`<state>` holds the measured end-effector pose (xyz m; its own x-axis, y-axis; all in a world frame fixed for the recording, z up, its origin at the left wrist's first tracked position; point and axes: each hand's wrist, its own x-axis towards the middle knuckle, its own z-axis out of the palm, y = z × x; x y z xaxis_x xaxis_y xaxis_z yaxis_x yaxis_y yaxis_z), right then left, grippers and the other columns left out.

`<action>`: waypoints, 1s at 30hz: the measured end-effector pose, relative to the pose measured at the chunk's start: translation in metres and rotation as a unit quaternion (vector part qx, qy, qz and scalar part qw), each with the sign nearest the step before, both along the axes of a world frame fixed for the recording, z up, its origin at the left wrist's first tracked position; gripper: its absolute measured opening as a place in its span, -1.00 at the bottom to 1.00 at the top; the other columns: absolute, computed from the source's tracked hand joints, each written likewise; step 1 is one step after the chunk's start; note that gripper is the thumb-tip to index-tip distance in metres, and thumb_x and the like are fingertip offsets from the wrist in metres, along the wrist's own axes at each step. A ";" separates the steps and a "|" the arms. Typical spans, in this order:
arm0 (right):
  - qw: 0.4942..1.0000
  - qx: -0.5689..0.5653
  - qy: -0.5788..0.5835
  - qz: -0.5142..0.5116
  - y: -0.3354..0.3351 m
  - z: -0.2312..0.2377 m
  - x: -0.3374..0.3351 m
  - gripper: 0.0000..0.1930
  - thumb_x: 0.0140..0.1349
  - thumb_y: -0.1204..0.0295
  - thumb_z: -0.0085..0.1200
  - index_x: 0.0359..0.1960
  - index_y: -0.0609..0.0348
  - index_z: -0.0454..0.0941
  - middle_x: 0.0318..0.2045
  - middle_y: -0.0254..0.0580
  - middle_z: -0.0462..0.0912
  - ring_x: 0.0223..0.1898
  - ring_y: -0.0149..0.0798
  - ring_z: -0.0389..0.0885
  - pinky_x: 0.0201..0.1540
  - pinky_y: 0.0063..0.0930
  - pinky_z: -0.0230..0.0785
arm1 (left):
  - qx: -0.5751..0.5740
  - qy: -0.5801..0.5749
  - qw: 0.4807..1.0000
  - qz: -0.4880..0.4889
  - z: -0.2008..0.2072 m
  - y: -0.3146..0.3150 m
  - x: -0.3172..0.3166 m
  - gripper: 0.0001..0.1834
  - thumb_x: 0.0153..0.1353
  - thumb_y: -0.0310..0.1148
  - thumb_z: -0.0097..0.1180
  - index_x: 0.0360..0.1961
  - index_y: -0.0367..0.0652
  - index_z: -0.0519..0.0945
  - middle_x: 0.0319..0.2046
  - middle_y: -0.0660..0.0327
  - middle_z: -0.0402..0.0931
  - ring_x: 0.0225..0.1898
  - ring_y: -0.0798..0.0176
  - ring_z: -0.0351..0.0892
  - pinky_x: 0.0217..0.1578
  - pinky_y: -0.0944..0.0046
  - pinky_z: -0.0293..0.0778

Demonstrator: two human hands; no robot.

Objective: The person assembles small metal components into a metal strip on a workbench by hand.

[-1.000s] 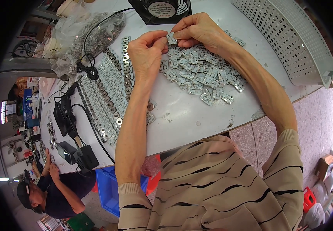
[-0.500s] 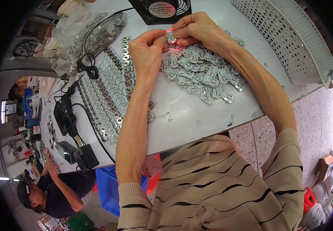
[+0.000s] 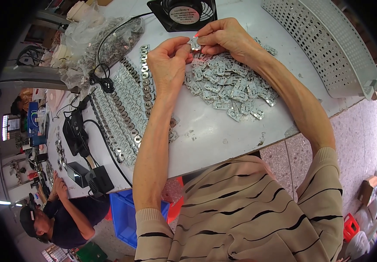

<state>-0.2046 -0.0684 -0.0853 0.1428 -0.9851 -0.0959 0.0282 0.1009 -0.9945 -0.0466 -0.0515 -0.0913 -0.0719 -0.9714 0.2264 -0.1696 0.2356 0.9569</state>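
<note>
Between both hands, just in front of the fan, is a small silvery metal plate (image 3: 195, 44). My left hand (image 3: 169, 56) pinches its left edge with thumb and forefinger. My right hand (image 3: 225, 38) grips the other edge, and a red glow shows at that forefinger's tip. Right below the hands spreads a loose pile of similar small metal plates (image 3: 223, 83). Beside my left forearm, several long rows of small metal parts (image 3: 125, 102) lie side by side, some with round dark-and-silver pieces.
A black fan (image 3: 184, 15) stands at the back edge. A grey perforated basket (image 3: 323, 43) is at the right. Clear bags of metal parts (image 3: 105, 43), cables and a black power adapter (image 3: 99, 180) lie left. A blue crate (image 3: 125, 218) sits below the table; a co-worker (image 3: 66, 218) sits far left.
The view has shifted slightly, so the table appears a little lower. The red light on the plate and pile has shrunk to a glow at my right fingertip. Both hands keep their pinch.
</note>
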 end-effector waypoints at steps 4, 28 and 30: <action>0.999 0.019 -0.036 -0.018 0.001 0.001 -0.002 -0.83 0.00 0.60 0.09 -0.33 0.39 0.52 -0.50 -0.16 0.57 -0.59 -0.49 0.54 -0.49 -0.78 0.48 | -0.006 0.005 1.000 -0.008 0.001 0.005 -0.002 -0.81 0.07 -0.56 0.06 -0.26 -0.37 0.56 -0.47 0.15 0.55 -0.50 0.40 0.53 -0.44 0.48 0.48; 0.998 0.012 -0.038 0.056 0.025 0.031 -0.015 -0.83 -0.02 0.60 0.09 -0.36 0.44 0.51 -0.51 -0.11 0.56 -0.55 -0.43 0.57 -0.45 -0.74 0.51 | -0.185 -0.054 0.980 -0.053 0.020 0.022 -0.006 -0.72 -0.11 -0.62 0.18 -0.27 -0.33 0.56 -0.48 0.22 0.51 -0.48 0.41 0.49 -0.42 0.46 0.46; 0.997 -0.006 -0.021 0.068 0.026 0.034 -0.015 -0.84 -0.02 0.60 0.09 -0.37 0.43 0.51 -0.50 -0.11 0.56 -0.55 -0.43 0.58 -0.44 -0.74 0.51 | -0.212 -0.119 0.968 -0.067 0.017 0.020 0.000 -0.71 -0.10 -0.62 0.18 -0.25 -0.34 0.56 -0.48 0.22 0.50 -0.47 0.41 0.48 -0.41 0.46 0.47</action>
